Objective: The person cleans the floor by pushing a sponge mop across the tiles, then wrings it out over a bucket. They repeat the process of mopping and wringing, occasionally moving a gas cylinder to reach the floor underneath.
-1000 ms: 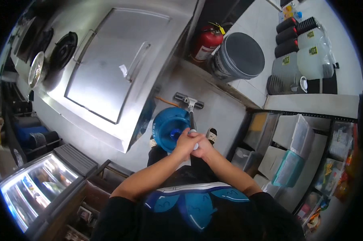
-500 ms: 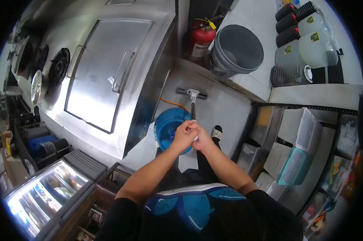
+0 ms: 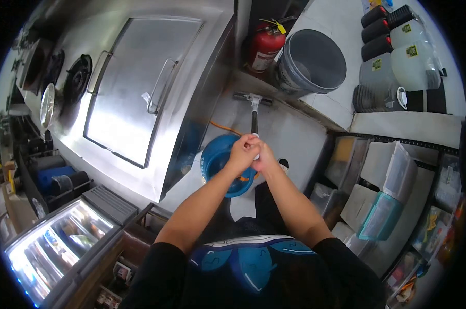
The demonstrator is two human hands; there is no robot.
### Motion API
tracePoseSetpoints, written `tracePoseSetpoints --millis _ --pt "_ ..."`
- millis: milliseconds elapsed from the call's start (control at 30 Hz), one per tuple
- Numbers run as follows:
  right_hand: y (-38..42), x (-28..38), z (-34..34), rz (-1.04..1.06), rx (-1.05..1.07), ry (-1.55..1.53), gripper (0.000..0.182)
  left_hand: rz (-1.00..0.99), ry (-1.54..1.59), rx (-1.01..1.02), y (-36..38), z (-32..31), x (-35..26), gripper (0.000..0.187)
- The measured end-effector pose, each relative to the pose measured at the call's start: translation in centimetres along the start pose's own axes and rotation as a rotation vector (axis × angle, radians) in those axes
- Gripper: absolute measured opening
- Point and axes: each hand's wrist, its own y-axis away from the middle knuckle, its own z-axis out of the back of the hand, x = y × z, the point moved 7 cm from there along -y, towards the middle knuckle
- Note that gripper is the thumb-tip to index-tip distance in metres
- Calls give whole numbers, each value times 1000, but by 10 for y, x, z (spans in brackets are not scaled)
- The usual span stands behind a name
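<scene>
Both hands are stacked together around the upper end of a mop (image 3: 254, 121), in front of my body. My left hand (image 3: 241, 154) closes over the handle, and my right hand (image 3: 265, 157) wraps it just beside, the fingers overlapping. From there the handle runs forward to a narrow crosswise head with a white bracket, flat on the pale floor (image 3: 294, 131) near the raised ledge. Below my forearms stands a blue tub (image 3: 208, 177), partly hidden by my left hand and arm. What lies inside it is mostly hidden.
A steel counter (image 3: 202, 87) borders the floor on the left, with an orange hose (image 3: 223, 126) beside it. Beyond the ledge stand a red fire extinguisher (image 3: 266, 49) and a grey bucket (image 3: 315, 62). Shelves with plastic bins (image 3: 382, 216) line the right.
My hands and the mop have moved forward, bringing its head closer to the ledge. The grip looks the same, and more of the tub's inside shows.
</scene>
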Motion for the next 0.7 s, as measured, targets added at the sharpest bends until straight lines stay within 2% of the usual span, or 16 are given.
tracePoseSetpoints --millis 200,300,367,433,500,600,633,667,700 --pt "-18 -23 27 -74 29 -76 10 -131 -121 15 -4 12 17 35" --pt "-10 -58 36 -119 -31 -65 9 -140 -433 127 17 35 23 40" --pt "0 -79 64 -177 -247 11 7 -194 -603 86 40 43 21 34" --pt "11 -84 82 -202 -415 124 5 -278 -746 78 65 44 3 33" --pt "22 -76 91 -203 -537 279 5 -388 -861 94 99 38 -45 35" --pt "-19 -69 57 -79 -392 184 7 -661 -913 57 147 39 -100 33" --pt "-39 -61 30 22 -283 4 9 -750 -950 16 161 43 -120 31" --pt "-49 -46 3 36 -372 -26 9 -842 -989 -27 174 48 -139 29" --pt "-76 -37 -11 24 -365 -138 8 -937 -1029 -69 186 54 -155 28"
